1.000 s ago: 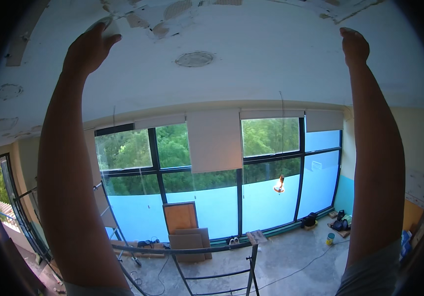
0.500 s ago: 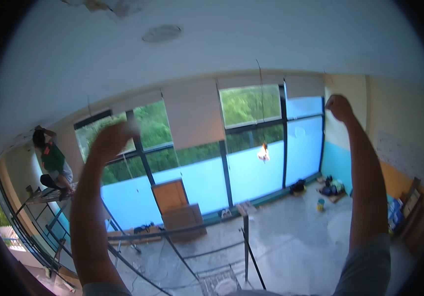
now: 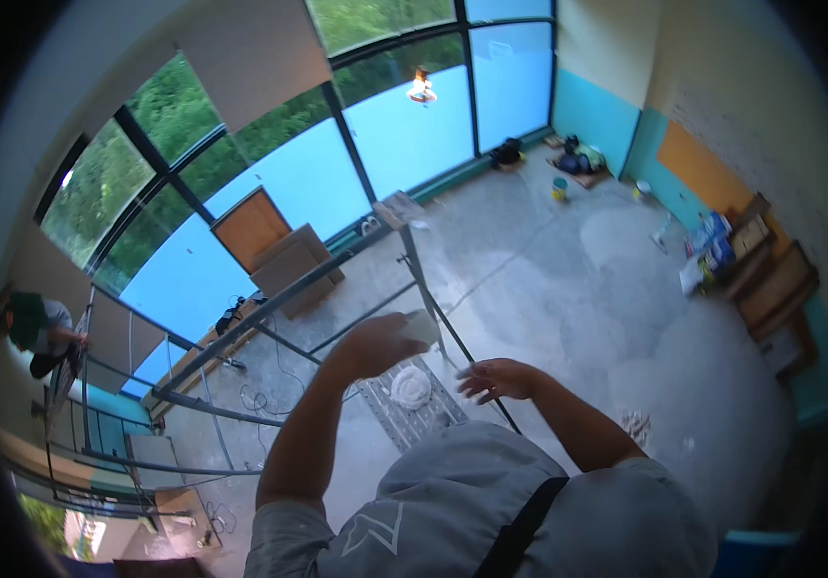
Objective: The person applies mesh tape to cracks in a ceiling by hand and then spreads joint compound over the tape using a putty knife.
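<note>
My left hand (image 3: 372, 347) is closed on a pale, flat piece (image 3: 421, 328); its exact kind is not clear. Just to its right, my right hand (image 3: 504, 380) has its fingers curled, and a small greyish edge shows at the fingertips. What it holds, if anything, I cannot make out. Below and between both hands, a round tub of white paste (image 3: 411, 387) rests on a perforated scaffold platform (image 3: 387, 424). The hands are apart from each other and above the tub.
Scaffold rails (image 3: 284, 289) surround the platform ahead and to the left. A co-worker (image 3: 28, 323) crouches on another scaffold at far left. On the floor far below stand a yellow-green bucket (image 3: 560, 190), boards (image 3: 775, 289) by the right wall and brown panels (image 3: 293, 265) under the windows. A lit bulb (image 3: 421, 87) hangs ahead.
Both arms have come down from near the ceiling to above the tub, the hands now close together. The view has tilted downward, bringing the tub, platform and my torso into sight.
</note>
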